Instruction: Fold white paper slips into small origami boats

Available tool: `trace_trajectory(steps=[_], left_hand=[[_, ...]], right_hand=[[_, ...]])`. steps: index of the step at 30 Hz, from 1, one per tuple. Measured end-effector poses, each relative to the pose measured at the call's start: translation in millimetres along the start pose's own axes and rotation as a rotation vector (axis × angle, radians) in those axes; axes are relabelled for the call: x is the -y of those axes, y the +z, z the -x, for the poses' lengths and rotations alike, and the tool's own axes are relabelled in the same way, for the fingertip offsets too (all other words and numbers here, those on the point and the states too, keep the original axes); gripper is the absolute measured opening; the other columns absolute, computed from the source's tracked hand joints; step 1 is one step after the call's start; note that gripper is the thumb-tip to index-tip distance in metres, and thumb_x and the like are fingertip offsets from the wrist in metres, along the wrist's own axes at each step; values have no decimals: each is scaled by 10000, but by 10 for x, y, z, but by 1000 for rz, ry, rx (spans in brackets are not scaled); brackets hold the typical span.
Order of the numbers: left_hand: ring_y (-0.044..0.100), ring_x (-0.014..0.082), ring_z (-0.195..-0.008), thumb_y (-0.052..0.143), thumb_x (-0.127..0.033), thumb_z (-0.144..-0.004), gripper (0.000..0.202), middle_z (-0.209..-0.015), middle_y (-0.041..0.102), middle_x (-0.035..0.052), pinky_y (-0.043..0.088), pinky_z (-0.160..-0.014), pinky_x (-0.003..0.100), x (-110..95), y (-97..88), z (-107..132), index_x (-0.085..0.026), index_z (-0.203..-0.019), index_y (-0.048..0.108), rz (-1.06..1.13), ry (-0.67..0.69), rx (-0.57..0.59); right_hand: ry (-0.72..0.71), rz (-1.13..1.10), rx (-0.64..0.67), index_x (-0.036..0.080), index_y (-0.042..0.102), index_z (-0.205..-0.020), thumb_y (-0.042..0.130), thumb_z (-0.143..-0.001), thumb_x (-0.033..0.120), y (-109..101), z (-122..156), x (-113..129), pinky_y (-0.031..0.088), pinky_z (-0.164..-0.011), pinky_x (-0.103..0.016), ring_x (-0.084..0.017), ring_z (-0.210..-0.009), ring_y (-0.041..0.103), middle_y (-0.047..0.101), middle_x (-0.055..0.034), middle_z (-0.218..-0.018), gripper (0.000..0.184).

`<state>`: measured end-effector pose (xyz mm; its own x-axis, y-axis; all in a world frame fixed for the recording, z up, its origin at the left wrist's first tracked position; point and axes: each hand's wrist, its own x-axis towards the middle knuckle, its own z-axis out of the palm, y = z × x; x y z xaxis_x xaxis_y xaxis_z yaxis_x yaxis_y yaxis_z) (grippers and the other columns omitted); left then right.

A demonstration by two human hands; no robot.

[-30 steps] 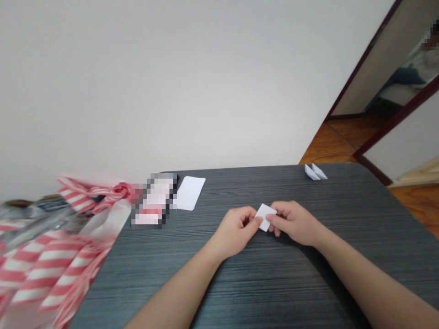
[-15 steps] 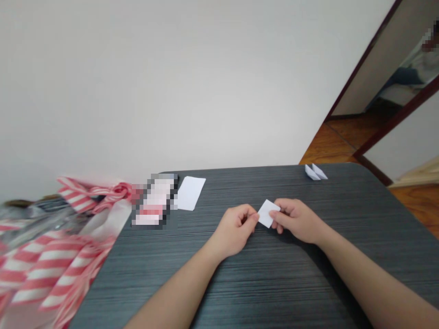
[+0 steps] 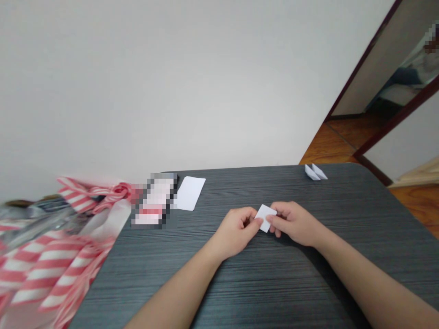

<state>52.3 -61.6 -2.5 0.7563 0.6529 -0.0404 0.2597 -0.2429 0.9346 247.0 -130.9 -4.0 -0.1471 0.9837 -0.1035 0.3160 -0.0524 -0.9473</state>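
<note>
A small folded piece of white paper (image 3: 265, 218) is pinched between my two hands, above the dark grey wood-grain table (image 3: 274, 283). My left hand (image 3: 236, 230) holds its left corner between curled fingers and thumb. My right hand (image 3: 291, 223) grips its right side with thumb and fingers, hiding part of the paper. Farther back lies a flat white paper rectangle (image 3: 190, 193), to the left of my hands. Two small white folded paper pieces (image 3: 315, 172) stand at the table's far edge.
A pixelated, blurred object (image 3: 154, 201) lies at the table's far left. A pink-and-white striped plastic bag (image 3: 51, 269) bulks beyond the left edge. Past the table's right corner are a wooden floor (image 3: 329, 146) and a dark-framed mirror reflecting a seated person (image 3: 411, 68).
The small paper has dipped slightly and tilted between my fingers compared with half a second ago, returning close to its position a second ago. The other papers have not moved.
</note>
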Motion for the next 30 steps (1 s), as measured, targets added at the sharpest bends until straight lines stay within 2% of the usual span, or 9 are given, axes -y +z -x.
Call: trace_trajectory(steps=[8, 12, 18, 23, 27, 30], left_hand=[[404, 104, -577, 496, -324, -917, 286, -618, 489, -30, 284, -540, 229, 6, 0, 2, -161, -684, 531, -70, 10, -40], [413, 103, -567, 514, -327, -909, 305, -600, 498, -29, 298, -543, 228, -25, -1, -3, -160, -655, 539, -33, 6, -25], [430, 103, -587, 517, -294, -912, 248, -623, 503, -37, 328, -563, 224, -18, 5, 1, -164, -703, 545, 35, -9, -64], [400, 96, -566, 502, -306, -929, 271, -611, 474, -45, 320, -547, 224, 27, 7, -2, -168, -695, 508, 91, -36, -101], [419, 97, -593, 524, -314, -926, 224, -647, 485, -40, 341, -566, 223, 77, 34, -17, -164, -760, 538, 127, -20, -113], [443, 92, -595, 577, -302, -895, 140, -741, 529, -32, 348, -547, 215, 91, 60, -24, -169, -933, 562, 164, -2, -139]], right_hand=[[-21, 37, 15, 167, 632, -800, 583, -913, 290, 21, 3, 58, 448, -552, -219, -116, -551, 589, 663, 1, -665, 175], [-10, 38, 19, 168, 632, -784, 574, -917, 283, -8, 9, 70, 447, -547, -219, -119, -551, 597, 673, -3, -660, 185], [16, 21, 18, 168, 619, -767, 565, -920, 275, -37, 5, -7, 443, -540, -223, -121, -535, 588, 668, -5, -642, 194], [6, 1, -44, 166, 601, -739, 561, -933, 292, -28, 9, -51, 424, -528, -218, -110, -512, 562, 635, 3, -609, 235], [6, -43, -56, 170, 570, -714, 551, -943, 302, -21, 22, -46, 419, -520, -213, -102, -502, 556, 627, 5, -608, 265], [-17, -43, -40, 169, 570, -727, 538, -950, 285, -19, 32, -29, 405, -511, -206, -98, -503, 550, 610, 11, -604, 254]])
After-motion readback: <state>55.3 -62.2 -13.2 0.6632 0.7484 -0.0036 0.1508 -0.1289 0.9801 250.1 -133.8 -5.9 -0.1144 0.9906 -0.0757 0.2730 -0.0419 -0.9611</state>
